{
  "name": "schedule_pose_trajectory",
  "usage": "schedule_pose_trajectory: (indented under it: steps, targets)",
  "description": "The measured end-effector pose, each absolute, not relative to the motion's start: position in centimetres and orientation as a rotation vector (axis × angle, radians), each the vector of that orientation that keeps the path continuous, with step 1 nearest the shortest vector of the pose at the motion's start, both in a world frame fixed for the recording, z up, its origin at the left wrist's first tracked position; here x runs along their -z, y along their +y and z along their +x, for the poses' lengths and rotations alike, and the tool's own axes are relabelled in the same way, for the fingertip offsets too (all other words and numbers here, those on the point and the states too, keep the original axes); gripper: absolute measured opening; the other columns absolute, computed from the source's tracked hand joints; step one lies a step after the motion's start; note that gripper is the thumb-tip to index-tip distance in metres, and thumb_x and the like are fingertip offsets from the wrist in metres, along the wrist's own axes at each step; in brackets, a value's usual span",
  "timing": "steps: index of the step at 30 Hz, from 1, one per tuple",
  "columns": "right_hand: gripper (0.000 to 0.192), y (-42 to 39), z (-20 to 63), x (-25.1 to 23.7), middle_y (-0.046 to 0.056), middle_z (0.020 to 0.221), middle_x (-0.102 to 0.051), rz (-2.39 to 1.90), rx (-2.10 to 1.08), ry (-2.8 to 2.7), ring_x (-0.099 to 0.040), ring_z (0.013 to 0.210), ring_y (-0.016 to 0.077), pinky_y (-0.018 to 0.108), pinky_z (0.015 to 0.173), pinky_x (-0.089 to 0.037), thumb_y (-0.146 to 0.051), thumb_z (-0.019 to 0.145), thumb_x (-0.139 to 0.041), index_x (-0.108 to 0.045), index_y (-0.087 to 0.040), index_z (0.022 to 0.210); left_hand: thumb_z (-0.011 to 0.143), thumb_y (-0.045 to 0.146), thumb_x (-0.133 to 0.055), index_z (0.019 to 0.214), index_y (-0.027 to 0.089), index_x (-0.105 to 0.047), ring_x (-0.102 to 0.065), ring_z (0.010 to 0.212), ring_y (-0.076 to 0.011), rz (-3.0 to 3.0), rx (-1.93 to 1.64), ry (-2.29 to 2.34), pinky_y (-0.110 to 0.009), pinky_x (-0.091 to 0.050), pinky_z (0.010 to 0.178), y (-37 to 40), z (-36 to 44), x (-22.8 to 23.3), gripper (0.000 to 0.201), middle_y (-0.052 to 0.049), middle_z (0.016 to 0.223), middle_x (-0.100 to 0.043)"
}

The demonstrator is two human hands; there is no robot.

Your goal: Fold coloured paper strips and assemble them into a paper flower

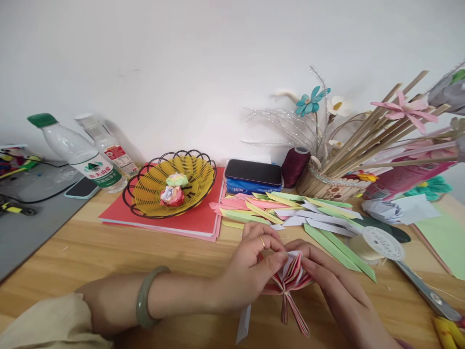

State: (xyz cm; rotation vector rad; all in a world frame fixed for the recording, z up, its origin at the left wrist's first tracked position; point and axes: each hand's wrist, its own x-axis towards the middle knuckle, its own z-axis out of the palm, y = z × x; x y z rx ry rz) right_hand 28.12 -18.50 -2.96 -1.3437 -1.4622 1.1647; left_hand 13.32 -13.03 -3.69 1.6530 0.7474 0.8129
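Note:
Low at the front of the table, my left hand [256, 264] and my right hand [327, 269] both grip a folded paper flower [290, 278]. Its pleated layers are pink, red and white, gathered at a tied centre, with narrow folded strips hanging below. The left thumb presses on the upper left of the pleats, while the right fingers pinch the upper right side. My left fingertips are partly hidden behind the paper. A white paper strip [243, 325] lies under the left hand. Just beyond the hands is a pile of folded paper strips [290, 208] in pink, yellow, green and white.
A yellow basket [196, 186] with two paper balls rests on red paper [145, 225]. Bottles [87, 160] stand left. A phone [253, 171] lies on a blue packet. To the right are a thread spool [378, 245], scissors [425, 288] and a pot of sticks and flowers [327, 179].

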Motion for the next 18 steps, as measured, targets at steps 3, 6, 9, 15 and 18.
schedule_pose_trajectory:
  steps: [3, 6, 9, 15, 18]
  targets:
    - [0.021, -18.44, 28.19, 3.02, 0.0, 0.078, -0.056, -1.355, -1.157, -1.458, -0.053, 0.078, 0.0155, 0.024, 0.074, -0.045, -0.034, 0.087, -0.037, -0.051, -0.023, 0.075, 0.081, 0.02, -0.046, 0.069, 0.018, -0.052, -0.043, 0.095, -0.0181, 1.666, -0.805, 0.756, -0.037, -0.035, 0.089, -13.05, 13.34, 3.69, 0.014, -0.005, 0.088, -0.049]
    - [0.021, -18.37, 28.23, 2.92, -0.001, 0.077, -0.055, -1.359, -1.16, -1.471, -0.053, 0.078, 0.015, 0.023, 0.072, -0.045, -0.033, 0.087, -0.037, -0.05, -0.023, 0.073, 0.081, 0.02, -0.046, 0.071, 0.018, -0.053, -0.042, 0.095, -0.0176, 1.715, -0.812, 0.759, -0.036, -0.035, 0.089, -13.12, 13.27, 3.69, 0.013, -0.004, 0.089, -0.049]
    - [0.023, -18.33, 28.21, 2.76, -0.001, 0.073, -0.054, -1.372, -1.153, -1.481, -0.052, 0.074, 0.0141, 0.022, 0.069, -0.044, -0.033, 0.086, -0.037, -0.049, -0.022, 0.069, 0.081, 0.018, -0.046, 0.072, 0.018, -0.053, -0.041, 0.096, -0.0176, 1.806, -0.832, 0.758, -0.036, -0.035, 0.088, -13.16, 13.18, 3.71, 0.011, -0.005, 0.089, -0.049]
    - [0.027, -18.38, 28.02, 2.39, 0.0, 0.07, -0.053, -1.34, -1.152, -1.489, -0.053, 0.072, 0.0156, 0.025, 0.068, -0.045, -0.034, 0.087, -0.037, -0.052, -0.021, 0.07, 0.082, 0.018, -0.045, 0.074, 0.018, -0.052, -0.04, 0.095, -0.0185, 1.924, -0.88, 0.711, -0.037, -0.036, 0.086, -13.12, 13.09, 3.82, 0.011, -0.005, 0.09, -0.049]
    - [0.028, -18.32, 28.03, 2.45, 0.0, 0.068, -0.052, -1.315, -1.202, -1.444, -0.05, 0.066, 0.0144, 0.025, 0.064, -0.044, -0.035, 0.087, -0.038, -0.048, -0.021, 0.065, 0.083, 0.019, -0.044, 0.075, 0.018, -0.051, -0.041, 0.095, -0.0184, 1.957, -0.917, 0.667, -0.036, -0.036, 0.085, -13.17, 13.06, 3.87, 0.011, -0.006, 0.089, -0.05]
